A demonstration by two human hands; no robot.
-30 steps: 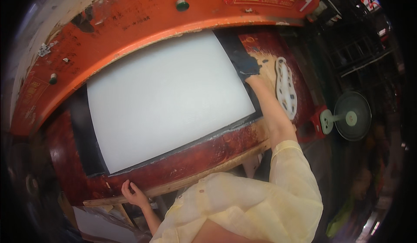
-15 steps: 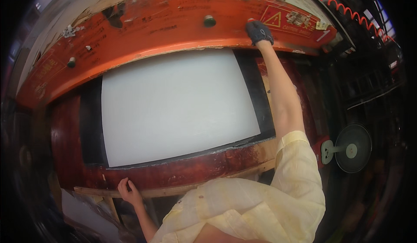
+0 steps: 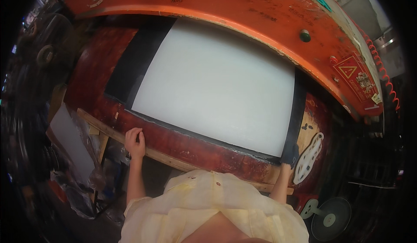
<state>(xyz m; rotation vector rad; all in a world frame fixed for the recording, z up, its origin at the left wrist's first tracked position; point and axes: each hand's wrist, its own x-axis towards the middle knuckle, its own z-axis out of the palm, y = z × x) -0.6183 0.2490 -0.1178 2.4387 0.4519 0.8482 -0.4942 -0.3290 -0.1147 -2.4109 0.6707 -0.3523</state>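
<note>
A smooth white sheet (image 3: 217, 87) lies on a black mat (image 3: 130, 69) on the dark red table (image 3: 208, 156), partly under the orange press beam (image 3: 243, 8). By the sheet's near right corner is my right hand (image 3: 289, 156), in a dark glove. Its fingers blend into the black mat, so whether they grip the sheet cannot be made out. My left hand (image 3: 135, 143), bare, hovers or rests at the table's near edge. Its fingers are loosely bent, with a gap to the thumb and nothing held.
A white perforated plate (image 3: 309, 158) sits just right of my gloved hand. Green buttons (image 3: 305, 35) and a red button (image 3: 333, 60) stick out of the beam. A fan (image 3: 330, 219) stands low on the right. Plastic-wrapped sheets (image 3: 74, 139) lean at the left.
My right hand has left the red button on the beam and come down to the sheet's near right corner. The view has turned; my left hand remains by the near edge.
</note>
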